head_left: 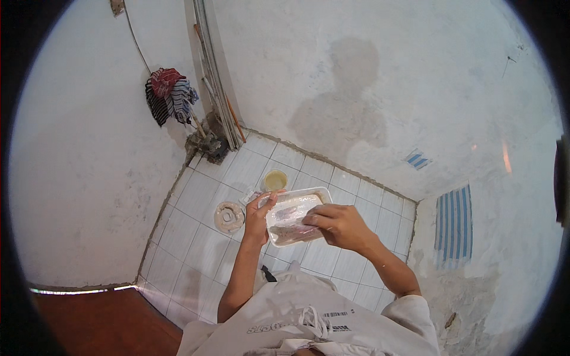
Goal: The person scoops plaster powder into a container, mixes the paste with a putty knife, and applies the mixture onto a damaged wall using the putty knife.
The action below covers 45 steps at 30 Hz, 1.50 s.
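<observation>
Left hand [257, 221] on white tray [304, 202], right hand [341, 225] over.

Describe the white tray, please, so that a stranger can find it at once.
Start from the pale tiled floor. Above it, the person's left hand holds a white tray by its edge, with the right hand over the tray's inside. Unlike the round bowl beyond it, the tray is rectangular with rounded corners.
</observation>
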Tool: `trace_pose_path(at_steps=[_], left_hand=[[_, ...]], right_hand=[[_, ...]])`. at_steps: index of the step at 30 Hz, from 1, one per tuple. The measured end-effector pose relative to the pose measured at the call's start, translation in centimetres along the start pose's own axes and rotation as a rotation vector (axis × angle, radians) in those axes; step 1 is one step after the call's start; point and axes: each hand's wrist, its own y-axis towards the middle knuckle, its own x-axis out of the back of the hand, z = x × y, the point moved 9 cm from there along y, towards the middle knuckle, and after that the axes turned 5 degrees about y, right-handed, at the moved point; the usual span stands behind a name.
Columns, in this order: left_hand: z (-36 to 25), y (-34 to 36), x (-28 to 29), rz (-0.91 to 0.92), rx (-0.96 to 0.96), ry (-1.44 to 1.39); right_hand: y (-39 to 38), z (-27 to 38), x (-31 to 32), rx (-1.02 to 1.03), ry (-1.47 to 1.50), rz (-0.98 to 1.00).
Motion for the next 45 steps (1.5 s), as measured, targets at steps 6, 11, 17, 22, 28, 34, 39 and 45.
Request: trace_pose_path(at_steps=[6,11,17,22,28,34,39,45], left_hand=[[-0.3,0.0,-0.4,0.018,0.058,-0.073],[-0.6,-0.1,0.0,-0.012,-0.006,0.0],[-1.3,-0.6,-0.2,0.026,-0.004,0.01],[-1.4,-0.7,-0.1,0.027,-0.012,0.001],[-0.5,-0.7,1.3,-0.023,0.015,-0.026],[-0.5,-1.0,1.3,-0.032,0.036,-0.068],[-1.2,-1.4,0.6,-0.004,0.03,-0.05],[-1.5,-1.7,-0.1,0.019,0.029,-0.066]], right_hand=[[0.4,0.2,-1.0,-0.021,0.014,0.144],[1.0,0.0,0.5,-0.031,0.083,0.015],[1.8,-0.2,-0.3,-0.017,0.049,0.087],[1.8,0.5,-1.1,0.034,-0.094,0.019],[1.0,1.1,-2.9,0.0,-0.005,0.13],[1.4,1.3,0.4,-0.008,0.09,0.075],[1.4,1.9,-1.8,0.013,-0.009,0.242],[1.5,2.0,-1.7,-0.01,-0.017,0.211]])
